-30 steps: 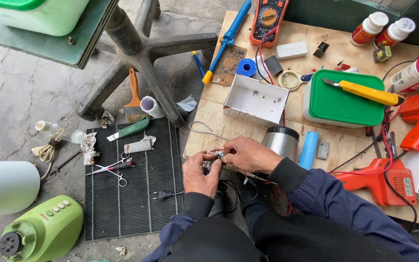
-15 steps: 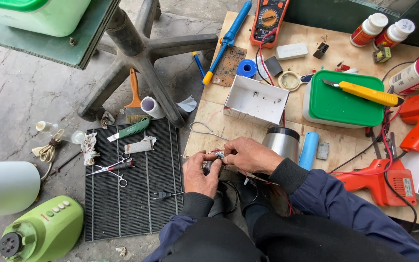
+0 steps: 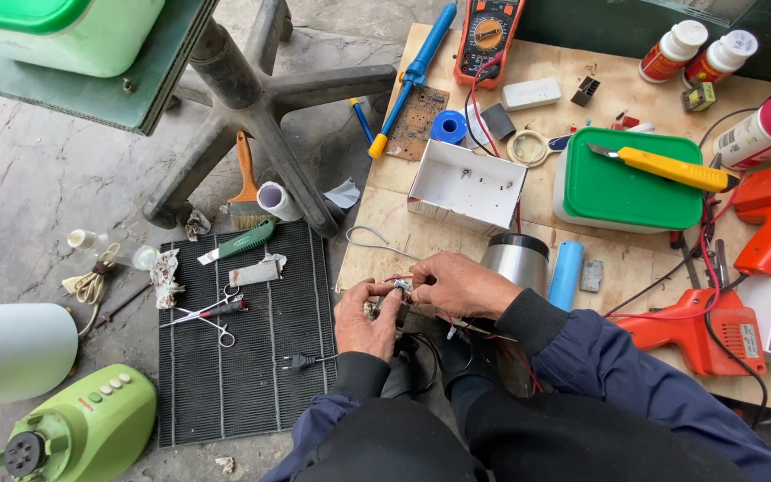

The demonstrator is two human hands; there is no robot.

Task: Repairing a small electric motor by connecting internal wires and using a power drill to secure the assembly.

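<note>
**Both hands pinch a small wired part at the near edge of the plywood board**

The left hand (image 3: 364,319) and the right hand (image 3: 457,284) meet over the near left corner of the plywood board (image 3: 457,228), fingertips closed from both sides on a small electrical part (image 3: 401,287) with thin red wires trailing from it. The left hand grips it from below with curled fingers; the right hand comes over the top, thumb and forefinger pinched narrow on the same piece. What kind of part it is cannot be told; it is too small and mostly covered.

Just beyond the right hand on the board stands a steel cylinder (image 3: 516,261), with a blue tube (image 3: 567,275) lying right beside it. Further up the board from the hands sits an open white box (image 3: 466,185). A green-lidded container (image 3: 628,185) lies toward the far right of the board, a yellow-handled knife (image 3: 667,167) resting on its lid. A multimeter (image 3: 487,34) is at the board's far edge, and an orange glue gun (image 3: 693,332) lies at its near right.

Left of the board, on the floor, a black ribbed mat (image 3: 243,357) carries scissors (image 3: 205,315) and a plug (image 3: 297,361).
</note>
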